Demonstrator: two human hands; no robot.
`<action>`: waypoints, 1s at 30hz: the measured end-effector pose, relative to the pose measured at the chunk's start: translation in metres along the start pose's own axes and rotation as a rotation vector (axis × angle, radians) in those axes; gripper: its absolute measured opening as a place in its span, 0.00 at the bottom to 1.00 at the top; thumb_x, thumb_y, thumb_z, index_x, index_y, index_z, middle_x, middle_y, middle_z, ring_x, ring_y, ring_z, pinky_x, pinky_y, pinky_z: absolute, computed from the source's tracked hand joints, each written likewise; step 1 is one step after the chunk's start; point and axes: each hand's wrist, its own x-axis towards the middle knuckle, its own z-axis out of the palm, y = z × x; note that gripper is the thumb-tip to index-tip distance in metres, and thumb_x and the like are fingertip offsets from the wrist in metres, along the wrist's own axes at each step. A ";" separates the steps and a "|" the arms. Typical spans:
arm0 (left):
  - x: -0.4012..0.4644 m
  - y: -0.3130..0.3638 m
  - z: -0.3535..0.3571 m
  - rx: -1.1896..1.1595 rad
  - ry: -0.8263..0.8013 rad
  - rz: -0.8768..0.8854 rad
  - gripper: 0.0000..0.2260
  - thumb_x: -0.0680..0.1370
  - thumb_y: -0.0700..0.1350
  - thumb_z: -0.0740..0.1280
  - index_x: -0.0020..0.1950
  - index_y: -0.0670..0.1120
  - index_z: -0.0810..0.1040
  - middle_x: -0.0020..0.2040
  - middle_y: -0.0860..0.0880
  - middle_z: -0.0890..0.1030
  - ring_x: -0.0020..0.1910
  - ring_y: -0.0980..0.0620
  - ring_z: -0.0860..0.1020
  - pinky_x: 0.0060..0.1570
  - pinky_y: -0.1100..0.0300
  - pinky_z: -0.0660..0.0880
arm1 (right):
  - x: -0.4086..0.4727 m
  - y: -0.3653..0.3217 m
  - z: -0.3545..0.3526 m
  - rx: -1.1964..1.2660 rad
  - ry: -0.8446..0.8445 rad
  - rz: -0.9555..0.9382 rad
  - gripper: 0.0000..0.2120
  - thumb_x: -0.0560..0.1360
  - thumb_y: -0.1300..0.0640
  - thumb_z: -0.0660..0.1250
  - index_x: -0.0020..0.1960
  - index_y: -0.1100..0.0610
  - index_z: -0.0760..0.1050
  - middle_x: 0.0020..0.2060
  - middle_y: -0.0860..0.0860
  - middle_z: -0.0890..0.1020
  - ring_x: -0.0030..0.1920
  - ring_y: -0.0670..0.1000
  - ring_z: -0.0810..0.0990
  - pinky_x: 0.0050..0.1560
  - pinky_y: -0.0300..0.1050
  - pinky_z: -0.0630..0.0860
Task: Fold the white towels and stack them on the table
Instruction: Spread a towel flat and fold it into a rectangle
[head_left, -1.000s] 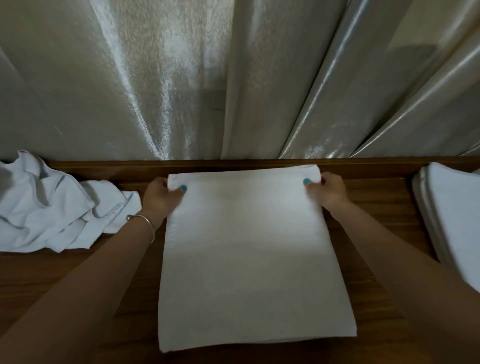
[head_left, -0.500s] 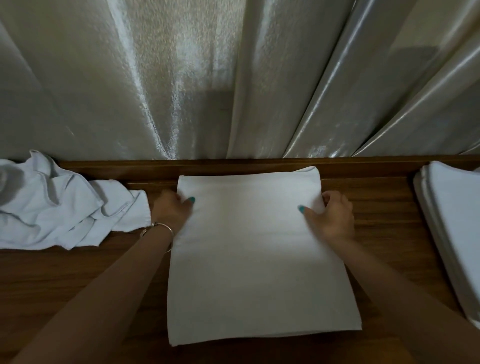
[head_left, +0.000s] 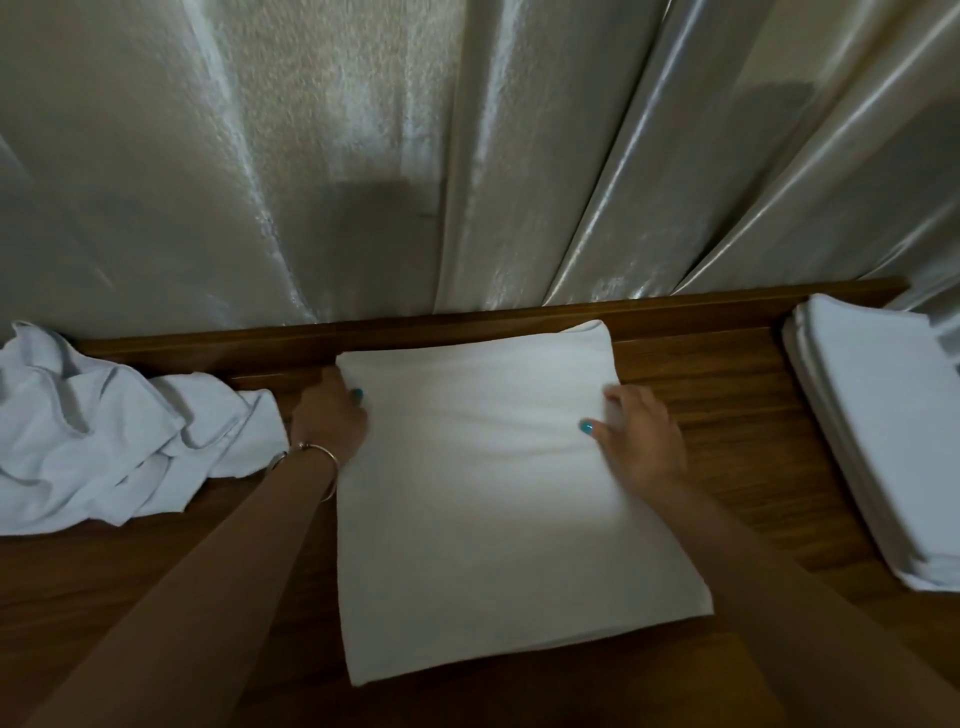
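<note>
A flat, half-folded white terry towel (head_left: 498, 499) lies on the brown wooden table (head_left: 737, 415) between both hands. The left hand (head_left: 330, 421) pinches its left edge, and the right hand (head_left: 641, 434) pinches its right edge, thumbs on top.

Behind the desk we see a pale, glossy curtain (head_left: 363, 156) hanging in broad vertical folds, its lower edge meeting a raised wooden ledge (head_left: 467, 325) that runs along the back. A dark patch (head_left: 374, 228) sits low on the curtain; we think it is a shadow, though the dim light leaves us unsure.
</note>
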 end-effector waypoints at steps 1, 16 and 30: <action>-0.004 0.001 0.001 0.007 -0.004 0.010 0.18 0.80 0.42 0.61 0.67 0.35 0.66 0.61 0.33 0.75 0.59 0.33 0.75 0.55 0.46 0.73 | -0.004 -0.002 -0.001 -0.053 0.010 -0.008 0.23 0.76 0.47 0.66 0.69 0.50 0.67 0.67 0.50 0.71 0.65 0.54 0.69 0.64 0.52 0.66; -0.111 0.014 0.072 0.335 -0.036 0.473 0.24 0.82 0.55 0.48 0.77 0.57 0.44 0.79 0.49 0.44 0.78 0.47 0.43 0.72 0.41 0.40 | -0.079 -0.064 0.046 -0.305 -0.221 -0.451 0.28 0.80 0.38 0.39 0.78 0.42 0.39 0.79 0.45 0.43 0.78 0.49 0.38 0.76 0.52 0.39; -0.164 -0.009 0.081 0.266 0.018 0.560 0.24 0.82 0.51 0.44 0.76 0.44 0.61 0.75 0.43 0.63 0.76 0.46 0.59 0.76 0.54 0.52 | -0.117 0.030 0.013 -0.303 -0.203 -0.467 0.27 0.79 0.38 0.35 0.77 0.41 0.36 0.77 0.43 0.40 0.77 0.48 0.37 0.75 0.51 0.36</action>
